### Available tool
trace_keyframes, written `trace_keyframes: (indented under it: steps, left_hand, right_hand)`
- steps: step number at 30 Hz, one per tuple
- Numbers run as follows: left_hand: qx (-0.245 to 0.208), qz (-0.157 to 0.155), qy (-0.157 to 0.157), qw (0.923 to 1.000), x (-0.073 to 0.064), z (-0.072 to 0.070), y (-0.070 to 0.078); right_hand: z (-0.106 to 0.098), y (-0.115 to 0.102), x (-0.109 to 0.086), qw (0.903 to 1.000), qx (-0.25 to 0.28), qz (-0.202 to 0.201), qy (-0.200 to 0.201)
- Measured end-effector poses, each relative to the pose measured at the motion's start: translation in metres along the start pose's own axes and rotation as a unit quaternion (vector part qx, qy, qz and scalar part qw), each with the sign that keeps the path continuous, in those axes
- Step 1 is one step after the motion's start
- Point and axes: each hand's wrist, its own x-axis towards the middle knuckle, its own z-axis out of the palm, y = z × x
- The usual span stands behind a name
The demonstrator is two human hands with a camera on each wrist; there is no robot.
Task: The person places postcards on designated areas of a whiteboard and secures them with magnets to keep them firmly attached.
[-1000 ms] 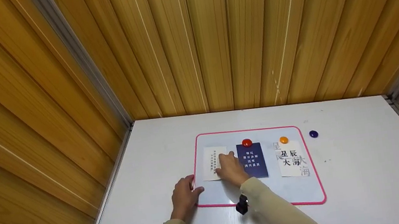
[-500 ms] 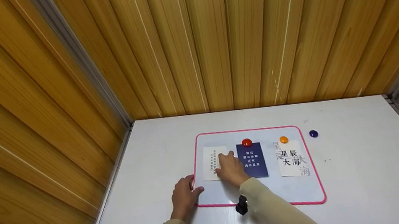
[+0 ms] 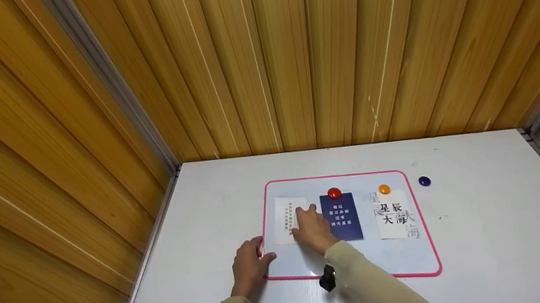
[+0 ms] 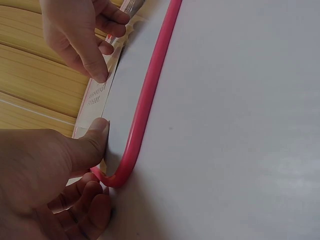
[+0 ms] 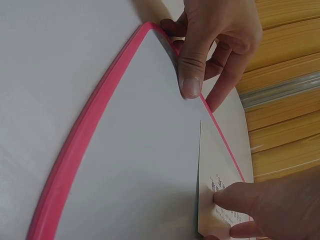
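A small whiteboard [image 3: 311,266] with a pink rim lies on the table. My left hand [image 3: 249,266] grips its near left edge, thumb over the face and fingers round the rim, as the left wrist view shows [image 4: 60,165]. My right hand [image 3: 314,229] rests its fingertips on a white card [image 3: 284,222] with columns of small print, at the board's left. Its thumb [image 5: 227,196] touches the card's face in the right wrist view. A dark blue card [image 3: 344,222] under a red round magnet [image 3: 334,193] lies just right of this hand.
At the board's right lies a white card with large black characters [image 3: 397,226], an orange magnet [image 3: 384,189] at its top edge. A dark blue magnet [image 3: 424,181] sits on the white table [image 3: 491,206] beyond the rim. Wood-patterned walls [image 3: 285,66] stand behind and at the sides.
The white card under my right hand has shifted very slightly toward the board's far edge. Both hands stay in the same places.
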Motion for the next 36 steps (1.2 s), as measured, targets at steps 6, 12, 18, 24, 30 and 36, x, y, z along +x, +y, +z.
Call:
trace_keyframes:
  steps: [6,12,18,24,30,36]
  left_hand:
    - [-0.003,0.007,0.002,1.0,-0.001,0.0,0.0]
    - [-0.009,0.001,-0.003,0.9999,0.0,-0.001,0.0]
    - [-0.014,-0.006,-0.007,0.9999,0.0,-0.001,0.0]
    - [-0.006,-0.011,-0.01,0.9999,0.001,-0.001,0.0]
    - [0.002,-0.013,-0.013,0.9998,0.001,-0.001,0.001]
    - [0.009,-0.001,-0.005,1.0,0.0,0.0,0.0]
  right_hand:
    - [-0.001,0.0,-0.001,1.0,-0.004,0.0,-0.002]
    - [-0.005,-0.003,-0.002,0.9996,0.01,0.014,-0.021]
    - [-0.01,-0.006,0.001,0.9995,0.009,0.02,-0.024]
    - [-0.019,-0.006,0.002,1.0,-0.006,0.0,-0.003]
    - [-0.027,-0.004,0.001,0.9998,-0.015,-0.009,0.008]
    - [-0.038,0.0,0.001,0.9981,-0.047,-0.022,0.032]
